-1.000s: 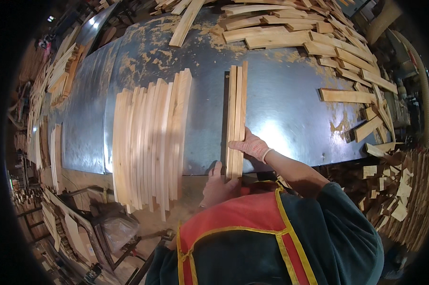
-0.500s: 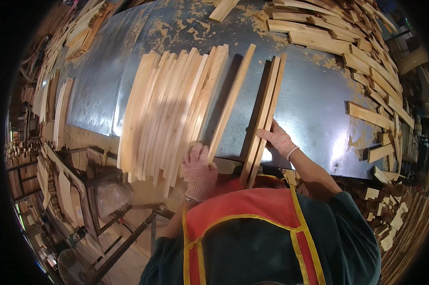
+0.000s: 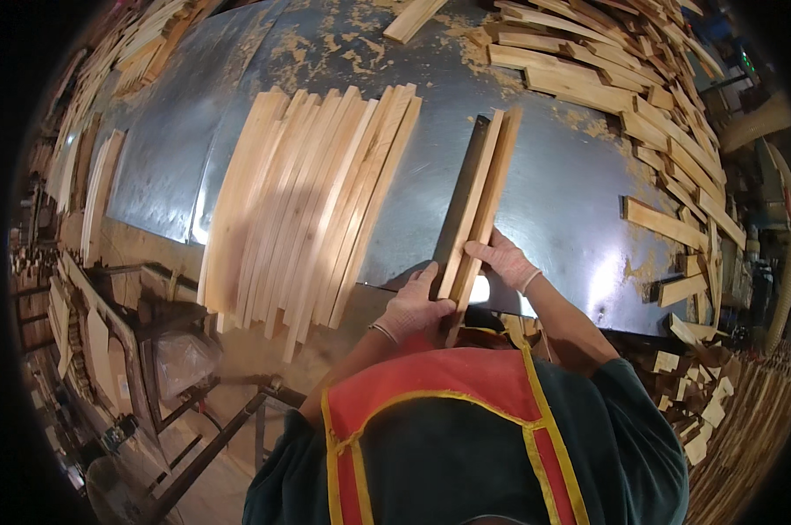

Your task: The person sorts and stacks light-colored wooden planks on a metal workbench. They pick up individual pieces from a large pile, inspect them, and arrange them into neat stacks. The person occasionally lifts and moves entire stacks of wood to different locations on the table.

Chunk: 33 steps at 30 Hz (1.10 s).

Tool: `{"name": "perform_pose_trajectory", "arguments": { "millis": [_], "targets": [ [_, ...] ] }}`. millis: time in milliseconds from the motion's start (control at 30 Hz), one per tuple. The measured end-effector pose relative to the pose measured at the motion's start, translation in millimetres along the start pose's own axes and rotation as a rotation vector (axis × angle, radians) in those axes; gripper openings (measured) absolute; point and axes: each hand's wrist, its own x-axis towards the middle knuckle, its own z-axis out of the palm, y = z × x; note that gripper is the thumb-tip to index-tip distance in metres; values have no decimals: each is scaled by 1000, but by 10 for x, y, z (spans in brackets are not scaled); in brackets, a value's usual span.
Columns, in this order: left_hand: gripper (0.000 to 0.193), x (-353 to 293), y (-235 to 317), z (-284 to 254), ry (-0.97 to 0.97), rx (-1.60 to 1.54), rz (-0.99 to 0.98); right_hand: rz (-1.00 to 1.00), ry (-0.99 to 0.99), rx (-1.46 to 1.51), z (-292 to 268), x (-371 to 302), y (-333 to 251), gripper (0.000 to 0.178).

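- Head view: strip row (image 3: 299, 210) is lying on the tabletop (image 3: 426, 188), near ends overhanging; using it as landmark.
- Strip pair (image 3: 476, 206) is sitting right of the strip row, apart from it, running roughly parallel, near ends also overhanging.
- Right hand (image 3: 505, 261), on the pair's side away from the strip row: pinching the strip pair, thumb on top.
- Left hand (image 3: 415, 306), between strip row and pair: touching the pair's near part, can't tell if gripping.
- Loose offcuts (image 3: 579, 74) are piling beyond and right of the strip row.
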Motion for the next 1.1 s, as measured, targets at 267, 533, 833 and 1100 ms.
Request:
{"name": "perform_pose_trajectory", "arguments": {
  "millis": [267,533,833,1100],
  "targets": [
    [38,-504,-460,-770,66,-810,1,44,10,-161,96,143,73,72],
    [51,-939,-385,-1405,233,-1242,-18,-252,-96,-799,1396,667,-110,112],
    [44,-1081,-1239,-1935,611,-334,-256,-185,-311,-497,503,1488,-1442,42],
    [45,-145,-606,-1362,698,626,96,-538,314,-1476,840,2560,-2552,71]
  ]
}}
